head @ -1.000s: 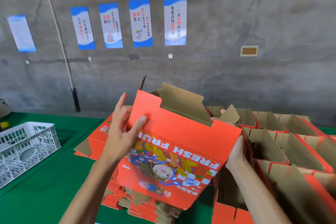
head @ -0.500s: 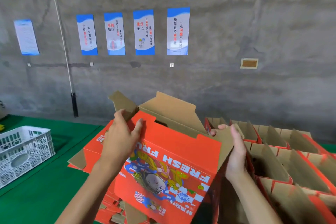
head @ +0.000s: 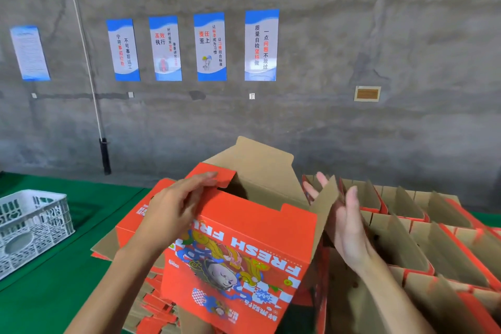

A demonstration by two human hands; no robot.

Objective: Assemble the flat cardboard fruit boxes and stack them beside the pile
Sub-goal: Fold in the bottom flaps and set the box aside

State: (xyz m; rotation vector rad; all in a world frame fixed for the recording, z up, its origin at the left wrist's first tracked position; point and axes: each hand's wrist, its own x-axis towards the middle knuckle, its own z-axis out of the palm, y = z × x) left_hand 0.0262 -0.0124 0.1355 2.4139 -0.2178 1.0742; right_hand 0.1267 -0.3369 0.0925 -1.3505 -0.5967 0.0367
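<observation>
Box (head: 244, 247): you hold it upright at 6 o'clock, top flaps up.
Left hand (head: 173, 209): your fingers curl over its left flap.
Right hand (head: 349, 228): flat, fingers straight, against the right flap.

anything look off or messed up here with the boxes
Nothing stands out. The red fruit box is half opened between the left hand and right hand, flaps still up, as expected mid-assembly. The assembled boxes beside it look undamaged.

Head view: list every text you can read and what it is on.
"FRESH FRU", upside down, rest hidden: orange box.
"责任至上": third poster.
"高效执行": second poster.
"一点问题不放过", "质量自检坚持做": fourth poster.
First poster, pale sheet, plaque, box's small print: too blurred.
</observation>
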